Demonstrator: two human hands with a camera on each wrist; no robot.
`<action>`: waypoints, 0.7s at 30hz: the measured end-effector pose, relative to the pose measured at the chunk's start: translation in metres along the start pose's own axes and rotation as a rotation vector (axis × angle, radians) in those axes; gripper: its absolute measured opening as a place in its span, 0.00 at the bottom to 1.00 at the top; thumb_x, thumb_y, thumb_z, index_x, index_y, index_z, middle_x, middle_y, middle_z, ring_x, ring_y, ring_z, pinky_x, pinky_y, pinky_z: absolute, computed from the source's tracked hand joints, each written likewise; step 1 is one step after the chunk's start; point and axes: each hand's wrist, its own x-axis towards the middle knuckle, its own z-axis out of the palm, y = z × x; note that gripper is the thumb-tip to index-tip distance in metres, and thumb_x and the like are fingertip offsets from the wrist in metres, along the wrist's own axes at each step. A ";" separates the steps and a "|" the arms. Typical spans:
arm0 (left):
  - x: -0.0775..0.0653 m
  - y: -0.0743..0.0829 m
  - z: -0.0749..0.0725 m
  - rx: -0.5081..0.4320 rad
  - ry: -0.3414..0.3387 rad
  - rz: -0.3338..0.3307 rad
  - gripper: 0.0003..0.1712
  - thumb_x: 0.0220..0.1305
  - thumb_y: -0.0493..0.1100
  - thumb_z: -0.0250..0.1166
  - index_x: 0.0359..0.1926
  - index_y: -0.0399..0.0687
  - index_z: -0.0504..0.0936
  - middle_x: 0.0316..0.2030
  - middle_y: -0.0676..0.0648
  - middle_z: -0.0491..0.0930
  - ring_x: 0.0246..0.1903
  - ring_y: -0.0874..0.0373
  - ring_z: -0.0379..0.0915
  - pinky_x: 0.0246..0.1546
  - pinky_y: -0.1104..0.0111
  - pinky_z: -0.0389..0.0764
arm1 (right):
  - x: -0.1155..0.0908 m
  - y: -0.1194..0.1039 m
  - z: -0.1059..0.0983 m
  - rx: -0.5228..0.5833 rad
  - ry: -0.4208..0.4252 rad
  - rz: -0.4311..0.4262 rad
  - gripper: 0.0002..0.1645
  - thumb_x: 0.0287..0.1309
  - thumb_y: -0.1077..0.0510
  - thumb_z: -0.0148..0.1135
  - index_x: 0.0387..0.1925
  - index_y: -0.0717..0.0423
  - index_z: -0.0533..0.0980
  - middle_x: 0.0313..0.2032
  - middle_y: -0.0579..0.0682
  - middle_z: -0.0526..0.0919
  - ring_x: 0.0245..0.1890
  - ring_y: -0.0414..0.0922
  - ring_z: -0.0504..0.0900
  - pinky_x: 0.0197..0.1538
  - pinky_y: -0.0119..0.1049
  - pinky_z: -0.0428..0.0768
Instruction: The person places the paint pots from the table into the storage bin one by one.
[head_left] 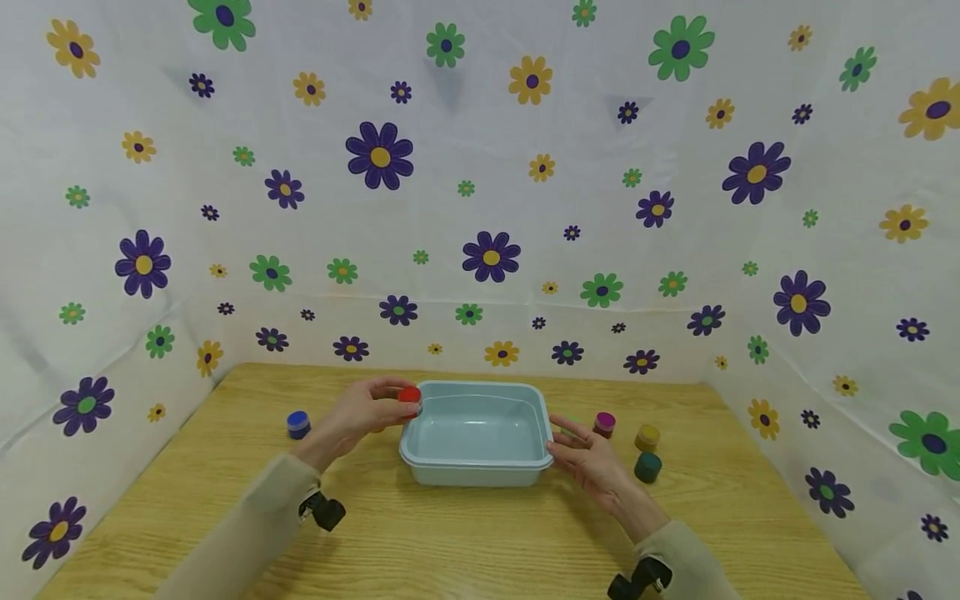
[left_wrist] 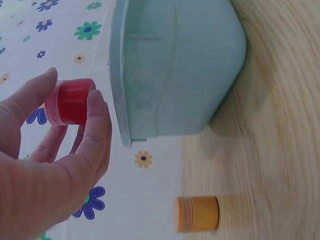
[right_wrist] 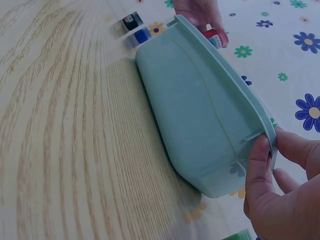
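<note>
A small red paint jar (head_left: 409,395) is pinched between the thumb and fingers of my left hand (head_left: 358,415), up at the left rim of a pale blue plastic tub (head_left: 476,475). In the left wrist view the red jar (left_wrist: 75,102) lies on its side in the fingers, just outside the tub wall (left_wrist: 175,75). My right hand (head_left: 594,468) holds the tub's right rim; the right wrist view shows its thumb over the edge and its fingers (right_wrist: 257,170) beneath. The tub's inside looks bare in the head view.
A blue jar (head_left: 298,425) stands left of the tub, and an orange jar (left_wrist: 197,214) is nearer it. Magenta (head_left: 604,424), yellow (head_left: 647,437) and dark green (head_left: 648,467) jars stand on the right. A flower-patterned cloth (head_left: 480,208) surrounds the wooden table (head_left: 465,550).
</note>
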 end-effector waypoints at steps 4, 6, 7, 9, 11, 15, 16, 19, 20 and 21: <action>0.003 0.004 0.012 -0.076 -0.045 0.017 0.34 0.56 0.41 0.74 0.63 0.39 0.72 0.56 0.38 0.76 0.45 0.51 0.83 0.52 0.61 0.83 | 0.000 0.001 0.000 0.001 0.011 0.001 0.35 0.63 0.65 0.62 0.70 0.59 0.63 0.59 0.63 0.75 0.47 0.44 0.83 0.50 0.34 0.84; 0.005 0.005 0.018 -0.086 -0.058 0.027 0.33 0.56 0.40 0.73 0.62 0.39 0.72 0.55 0.37 0.76 0.44 0.52 0.83 0.52 0.60 0.83 | 0.000 0.001 0.001 -0.004 0.021 0.001 0.35 0.63 0.65 0.62 0.70 0.58 0.64 0.59 0.63 0.75 0.46 0.44 0.83 0.50 0.34 0.84; 0.006 0.006 0.021 -0.080 -0.067 0.031 0.33 0.57 0.40 0.73 0.62 0.39 0.72 0.55 0.37 0.76 0.44 0.52 0.83 0.52 0.59 0.83 | 0.000 0.002 0.001 -0.006 0.025 0.001 0.34 0.63 0.65 0.62 0.70 0.58 0.65 0.59 0.63 0.76 0.46 0.44 0.83 0.51 0.35 0.84; 0.008 0.007 0.027 -0.066 -0.080 0.040 0.31 0.57 0.40 0.73 0.61 0.39 0.74 0.55 0.38 0.77 0.43 0.53 0.83 0.53 0.57 0.83 | 0.000 0.002 0.002 -0.007 0.034 0.001 0.34 0.63 0.65 0.63 0.69 0.58 0.65 0.58 0.62 0.76 0.46 0.44 0.83 0.51 0.35 0.84; 0.010 0.007 0.034 -0.056 -0.096 0.057 0.30 0.57 0.40 0.73 0.60 0.38 0.75 0.54 0.38 0.78 0.42 0.54 0.83 0.54 0.55 0.82 | 0.000 0.002 0.003 -0.006 0.035 0.001 0.34 0.63 0.65 0.62 0.69 0.58 0.66 0.58 0.62 0.76 0.46 0.44 0.83 0.51 0.36 0.84; 0.017 0.007 0.047 -0.041 -0.120 0.084 0.27 0.57 0.37 0.72 0.58 0.37 0.76 0.52 0.38 0.80 0.41 0.54 0.83 0.56 0.50 0.80 | 0.000 0.001 0.003 -0.003 0.036 0.002 0.34 0.63 0.66 0.62 0.69 0.59 0.65 0.57 0.61 0.77 0.45 0.44 0.84 0.50 0.35 0.85; 0.019 0.007 0.050 -0.036 -0.115 0.083 0.26 0.57 0.37 0.72 0.57 0.37 0.76 0.52 0.38 0.80 0.41 0.54 0.83 0.55 0.50 0.80 | 0.000 0.001 0.003 -0.002 0.036 0.003 0.34 0.63 0.66 0.62 0.69 0.59 0.65 0.56 0.61 0.77 0.45 0.43 0.84 0.50 0.35 0.85; 0.024 0.007 0.059 -0.016 -0.088 0.063 0.25 0.56 0.35 0.73 0.55 0.38 0.78 0.51 0.37 0.80 0.39 0.54 0.83 0.52 0.54 0.83 | 0.000 0.001 0.002 0.001 0.034 0.003 0.34 0.63 0.66 0.62 0.69 0.59 0.65 0.55 0.60 0.78 0.45 0.43 0.84 0.50 0.35 0.85; 0.026 0.008 0.062 -0.006 -0.080 0.055 0.25 0.56 0.35 0.73 0.55 0.38 0.78 0.51 0.37 0.80 0.39 0.54 0.83 0.50 0.55 0.84 | 0.000 0.001 0.002 0.002 0.034 0.003 0.34 0.63 0.66 0.62 0.69 0.59 0.65 0.55 0.59 0.78 0.45 0.43 0.84 0.50 0.35 0.85; 0.027 0.008 0.065 0.004 -0.075 0.047 0.25 0.55 0.35 0.73 0.55 0.38 0.78 0.50 0.37 0.79 0.39 0.54 0.82 0.49 0.57 0.85 | 0.000 0.001 0.002 0.003 0.035 0.002 0.34 0.63 0.66 0.62 0.69 0.59 0.65 0.54 0.59 0.78 0.45 0.43 0.84 0.50 0.35 0.85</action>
